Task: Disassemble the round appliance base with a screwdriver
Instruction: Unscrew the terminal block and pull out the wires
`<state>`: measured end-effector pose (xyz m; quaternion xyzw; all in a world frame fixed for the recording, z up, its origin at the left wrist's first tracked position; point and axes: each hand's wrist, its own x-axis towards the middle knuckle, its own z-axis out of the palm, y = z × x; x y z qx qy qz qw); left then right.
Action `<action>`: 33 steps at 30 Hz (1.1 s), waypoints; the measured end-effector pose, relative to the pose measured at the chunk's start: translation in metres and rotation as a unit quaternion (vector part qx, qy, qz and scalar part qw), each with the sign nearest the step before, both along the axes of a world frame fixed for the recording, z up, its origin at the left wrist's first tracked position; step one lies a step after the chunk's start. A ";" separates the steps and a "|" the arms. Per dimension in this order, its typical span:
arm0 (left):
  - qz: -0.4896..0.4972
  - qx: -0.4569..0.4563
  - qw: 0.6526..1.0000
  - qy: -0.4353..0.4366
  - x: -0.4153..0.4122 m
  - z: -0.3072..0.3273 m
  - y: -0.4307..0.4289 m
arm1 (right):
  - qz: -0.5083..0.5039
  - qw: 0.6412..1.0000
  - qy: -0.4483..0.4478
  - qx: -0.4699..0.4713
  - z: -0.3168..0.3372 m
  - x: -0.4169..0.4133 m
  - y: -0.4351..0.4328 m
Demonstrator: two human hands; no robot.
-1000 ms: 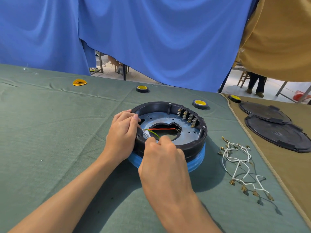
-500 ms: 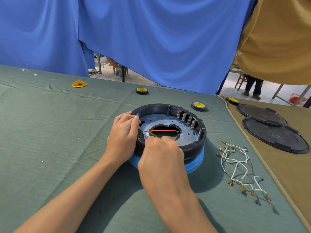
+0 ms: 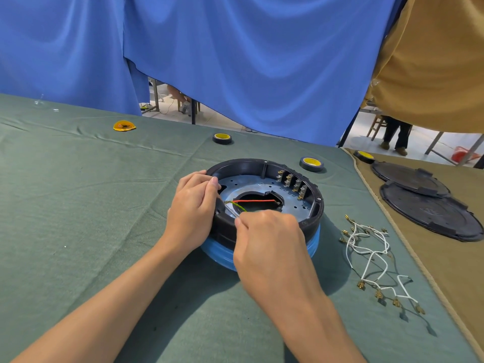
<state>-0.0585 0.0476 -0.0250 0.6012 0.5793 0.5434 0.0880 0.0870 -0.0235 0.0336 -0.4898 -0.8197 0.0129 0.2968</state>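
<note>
head | round appliance base (image 3: 263,182) mid-table on green cloth (image 3: 78,205); left hand (image 3: 192,213) curled over its left rim; right hand (image 3: 267,242) pinching a thin shaft, probably the screwdriver (image 3: 232,212), tip at inner left wall; white wires (image 3: 366,247) loose just right of base

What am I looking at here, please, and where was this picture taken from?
There is no machine here, just a person working with bare hands. The one picture comes from a camera worn on the person's head, looking forward and down.

The left hand grips the rim of the round black base, steadying it. The right hand holds a thin screwdriver, its tip aimed inside the base near the left hand; its handle is hidden in the fist.

The base sits on a green cloth. To its right lie loose white wires, beyond it tape rolls, and far right two black covers.
</note>
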 end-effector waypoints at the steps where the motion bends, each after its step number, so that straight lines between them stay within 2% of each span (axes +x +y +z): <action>1: -0.001 -0.001 1.000 -0.001 0.000 0.000 0.000 | 0.003 1.000 -0.004 0.001 0.000 0.000 -0.001; 7: -0.005 -0.005 1.000 0.003 0.000 0.001 -0.001 | 0.008 0.999 -0.031 0.002 0.003 -0.001 -0.001; 17: 0.001 -0.008 1.000 0.017 0.000 0.001 -0.001 | -0.074 0.995 -0.057 0.022 0.003 -0.024 -0.018; 20: 0.002 -0.003 1.000 0.020 0.000 0.002 -0.001 | -0.035 0.998 -0.055 -0.007 0.003 -0.016 -0.014; 25: 0.006 0.014 1.000 0.016 0.000 0.000 -0.002 | 0.023 0.999 -0.047 0.003 0.016 0.023 0.001; 27: 0.002 0.019 1.000 0.018 -0.002 -0.001 -0.001 | 0.036 0.999 -0.002 -0.004 0.027 0.040 0.012; 30: -0.003 0.015 1.000 0.018 -0.003 0.000 0.000 | 0.059 0.995 0.050 -0.061 0.043 0.062 0.039; 33: -0.009 0.012 1.000 0.018 -0.006 0.002 0.001 | 0.109 0.982 -0.003 -0.152 0.047 0.064 0.071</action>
